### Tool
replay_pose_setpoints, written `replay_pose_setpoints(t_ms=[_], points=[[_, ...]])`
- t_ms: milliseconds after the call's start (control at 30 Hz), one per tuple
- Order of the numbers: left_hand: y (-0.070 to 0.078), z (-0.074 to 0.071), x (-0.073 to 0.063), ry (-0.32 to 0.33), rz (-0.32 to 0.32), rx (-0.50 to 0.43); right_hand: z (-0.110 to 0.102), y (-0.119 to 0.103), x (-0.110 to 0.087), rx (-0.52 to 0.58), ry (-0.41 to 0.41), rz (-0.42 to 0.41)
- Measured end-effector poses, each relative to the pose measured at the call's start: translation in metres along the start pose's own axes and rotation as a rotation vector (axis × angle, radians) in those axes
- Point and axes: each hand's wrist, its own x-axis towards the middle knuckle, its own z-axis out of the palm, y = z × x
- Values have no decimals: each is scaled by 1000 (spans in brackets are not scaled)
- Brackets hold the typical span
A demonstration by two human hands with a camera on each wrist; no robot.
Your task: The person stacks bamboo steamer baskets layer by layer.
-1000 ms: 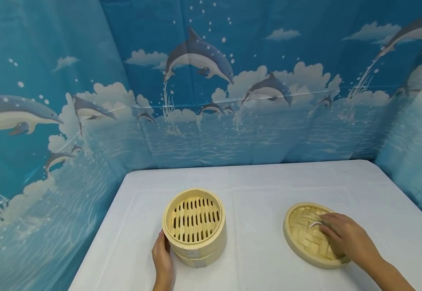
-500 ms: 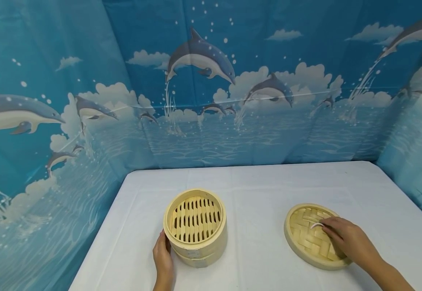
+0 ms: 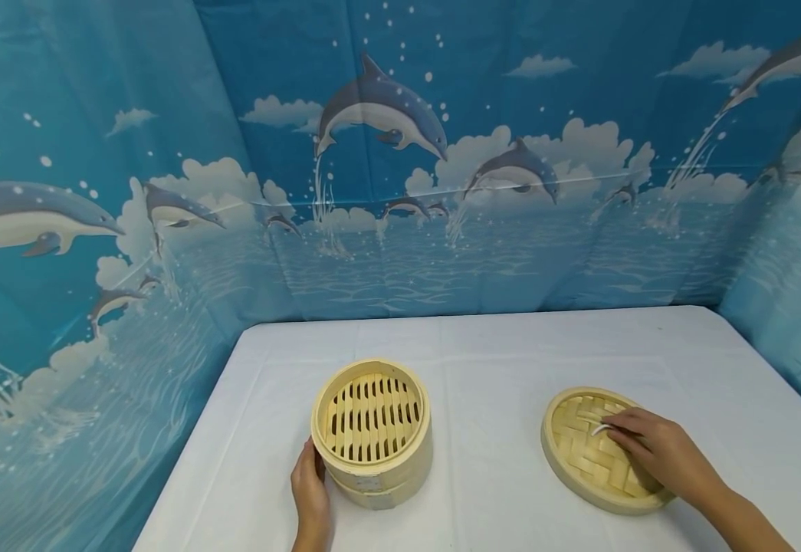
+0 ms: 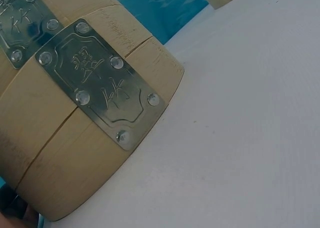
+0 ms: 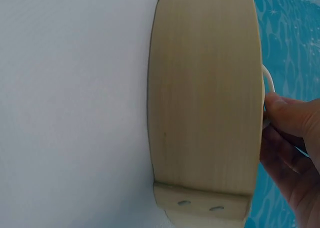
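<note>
A two-tier bamboo steamer (image 3: 371, 433) stands on the white table, its slatted floor showing from above. My left hand (image 3: 311, 491) rests against the steamer's left side, with the fingertips partly hidden there. Metal plates (image 4: 102, 83) join the tiers' bands in the left wrist view. To the right lies the round woven steamer lid (image 3: 589, 448), top side up. My right hand (image 3: 665, 452) pinches the lid's thin white loop handle (image 3: 602, 428) between thumb and fingers. In the right wrist view the lid's rim (image 5: 205, 88) is close to the white cloth.
A white cloth (image 3: 490, 360) covers the table. Blue dolphin-print curtains (image 3: 407, 253) close off the back and both sides. A stretch of cloth separates the steamer from the lid.
The right hand and the lid's loop handle have shifted slightly; the loop leans differently. The steamer and left hand stay in place on the table.
</note>
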Motion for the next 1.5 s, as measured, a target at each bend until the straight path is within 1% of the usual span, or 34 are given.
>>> replay_pose_setpoints(t_ms=[133, 200, 267, 367, 467, 600, 767, 867, 1033, 1133, 1333, 1500], points=[[-1, 0, 0, -6, 1, -2, 1, -1, 1, 5, -18, 35], [-1, 0, 0, -6, -1, 2, 2, -2, 1, 0, -11, 40], [-1, 0, 0, -7, -1, 8, 3, -2, 0, -4, 7, 34], [0, -1, 0, -4, 0, 9, 5, -3, 0, -8, 47, 3], [0, -1, 0, -5, -3, 6, 5, -4, 1, 3, 65, -24], [1, -1, -1, -8, -7, -1, 5, -6, 2, 0, 54, -35], [1, -1, -2, -8, 16, 4, 3, -11, 9, -6, 21, -45], [1, -1, -2, -8, 26, 6, -1, -17, 18, 8, -5, -44], [-1, -1, -1, -20, 11, 18, -9, -33, 41, 58, -13, -48], [-1, -1, -1, -22, 6, 27, -16, -46, 57, 88, -11, -49], [-1, -1, 0, -18, 8, 13, -26, -75, 89, 150, -17, -58], [0, -1, -2, -5, 23, 17, -28, -100, 113, 206, -27, -81]])
